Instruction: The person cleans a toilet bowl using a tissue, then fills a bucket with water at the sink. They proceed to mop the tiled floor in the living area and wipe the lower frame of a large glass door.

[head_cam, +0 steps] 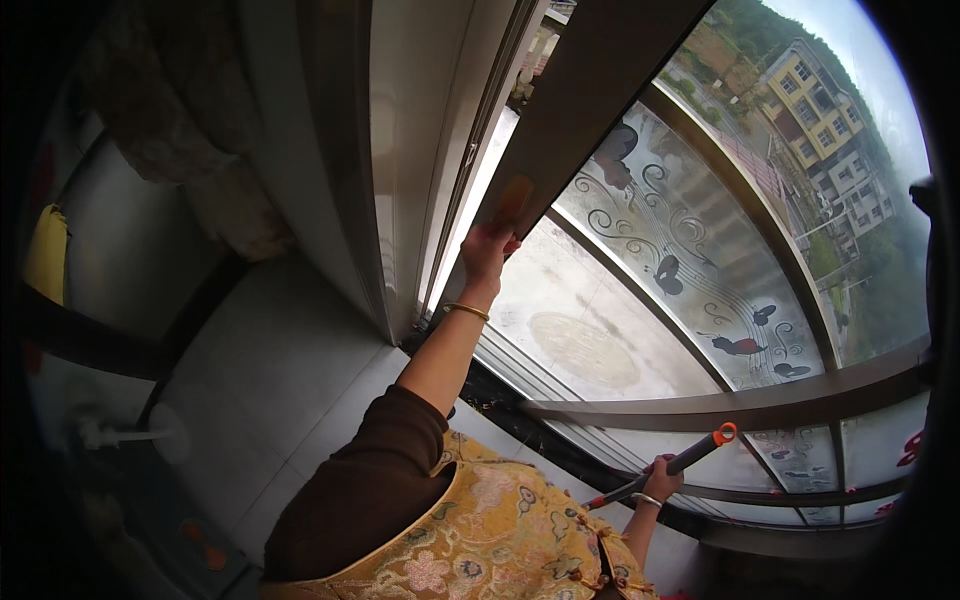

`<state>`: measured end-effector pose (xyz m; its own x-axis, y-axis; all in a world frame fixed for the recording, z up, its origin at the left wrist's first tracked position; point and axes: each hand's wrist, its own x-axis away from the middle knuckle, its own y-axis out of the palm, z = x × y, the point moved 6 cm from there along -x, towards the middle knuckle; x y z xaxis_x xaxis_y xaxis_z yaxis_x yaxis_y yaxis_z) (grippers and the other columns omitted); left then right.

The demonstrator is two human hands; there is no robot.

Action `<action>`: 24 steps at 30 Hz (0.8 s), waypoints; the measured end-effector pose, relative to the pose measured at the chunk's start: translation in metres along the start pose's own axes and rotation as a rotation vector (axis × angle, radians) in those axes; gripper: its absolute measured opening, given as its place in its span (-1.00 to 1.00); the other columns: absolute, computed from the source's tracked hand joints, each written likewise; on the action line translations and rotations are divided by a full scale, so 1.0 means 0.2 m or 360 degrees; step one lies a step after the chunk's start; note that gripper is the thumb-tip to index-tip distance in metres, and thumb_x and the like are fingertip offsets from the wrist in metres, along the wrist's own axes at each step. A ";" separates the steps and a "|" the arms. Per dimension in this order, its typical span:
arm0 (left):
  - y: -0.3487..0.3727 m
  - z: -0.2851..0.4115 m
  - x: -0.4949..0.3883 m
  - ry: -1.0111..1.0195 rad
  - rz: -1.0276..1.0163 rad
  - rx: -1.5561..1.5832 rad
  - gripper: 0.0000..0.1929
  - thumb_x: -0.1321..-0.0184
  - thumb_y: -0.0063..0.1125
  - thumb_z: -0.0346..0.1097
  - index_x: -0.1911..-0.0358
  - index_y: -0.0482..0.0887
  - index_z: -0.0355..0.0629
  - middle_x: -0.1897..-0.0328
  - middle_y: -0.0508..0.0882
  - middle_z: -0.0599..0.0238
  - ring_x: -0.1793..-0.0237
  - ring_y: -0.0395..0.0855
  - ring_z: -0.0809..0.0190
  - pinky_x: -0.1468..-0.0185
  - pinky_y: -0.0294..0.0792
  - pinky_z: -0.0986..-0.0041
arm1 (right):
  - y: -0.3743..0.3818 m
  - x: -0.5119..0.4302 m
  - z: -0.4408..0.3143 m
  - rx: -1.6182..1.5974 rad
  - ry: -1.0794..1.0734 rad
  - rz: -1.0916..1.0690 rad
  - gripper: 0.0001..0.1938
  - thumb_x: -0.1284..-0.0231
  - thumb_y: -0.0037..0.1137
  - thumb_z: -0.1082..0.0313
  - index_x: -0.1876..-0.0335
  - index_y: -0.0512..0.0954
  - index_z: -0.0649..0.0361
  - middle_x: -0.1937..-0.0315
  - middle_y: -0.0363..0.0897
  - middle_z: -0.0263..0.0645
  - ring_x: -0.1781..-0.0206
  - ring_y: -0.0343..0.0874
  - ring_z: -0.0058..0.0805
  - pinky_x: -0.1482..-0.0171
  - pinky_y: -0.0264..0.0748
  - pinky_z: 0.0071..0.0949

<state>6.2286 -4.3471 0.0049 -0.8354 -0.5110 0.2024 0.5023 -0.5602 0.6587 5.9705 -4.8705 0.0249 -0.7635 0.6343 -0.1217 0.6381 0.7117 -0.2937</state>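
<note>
My left hand [489,253] grips the edge of the dark metal stile [559,120] of a sliding glass door, just below an oval recessed pull [516,196]. A thin gold bangle circles that wrist. At the lower right, my right hand [663,480] is closed around the dark grey grip of a pole handle [694,454]. The handle slants up to the right and ends in an orange hanging loop [725,433]. Its lower end passes behind my floral yellow vest [480,525], so what it carries is hidden.
Beside the stile stands a pale door jamb [420,150]. A floor track [540,375] runs under the glass panels [675,247], which bear butterfly patterns. Grey tiles [300,405] cover the floor inside. Left are a dark piece of furniture [142,225] and a yellow cloth-like item [46,255].
</note>
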 end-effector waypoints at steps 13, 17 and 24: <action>-0.02 -0.03 -0.07 0.0084 0.0000 -0.0125 -0.90 0.02 0.23 -0.54 0.40 0.59 -0.33 0.47 0.66 0.15 0.54 0.68 0.17 0.41 0.60 0.44 | -0.32 0.11 -0.03 -0.0063 -0.0069 0.0113 -0.92 -0.01 0.06 0.55 0.39 0.41 0.25 0.66 0.41 -0.32 0.70 0.39 -0.58 0.59 0.40 -0.59; -0.02 -0.05 -0.08 0.0151 0.0052 0.0022 -0.89 -0.01 0.27 -0.52 0.39 0.60 -0.30 0.44 0.66 0.21 0.54 0.66 0.22 0.41 0.60 0.42 | -0.36 0.06 0.01 -0.0054 -0.0108 0.0081 -0.91 -0.04 0.03 0.56 0.34 0.41 0.26 0.66 0.41 -0.32 0.70 0.39 -0.56 0.60 0.43 -0.56; -0.03 -0.06 -0.09 0.0251 0.0124 -0.0045 -0.88 -0.02 0.28 -0.53 0.37 0.61 -0.30 0.39 0.65 0.25 0.52 0.64 0.25 0.40 0.60 0.44 | -0.43 0.02 0.04 -0.0107 -0.0058 0.0117 -0.92 -0.02 0.08 0.54 0.38 0.42 0.27 0.64 0.42 -0.32 0.70 0.41 -0.57 0.58 0.39 -0.60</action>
<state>6.2426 -4.3426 -0.0110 -0.7493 -0.6484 0.1345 0.5721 -0.5316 0.6245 5.9128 -4.9318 0.0410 -0.7168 0.6750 -0.1752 0.6968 0.6832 -0.2184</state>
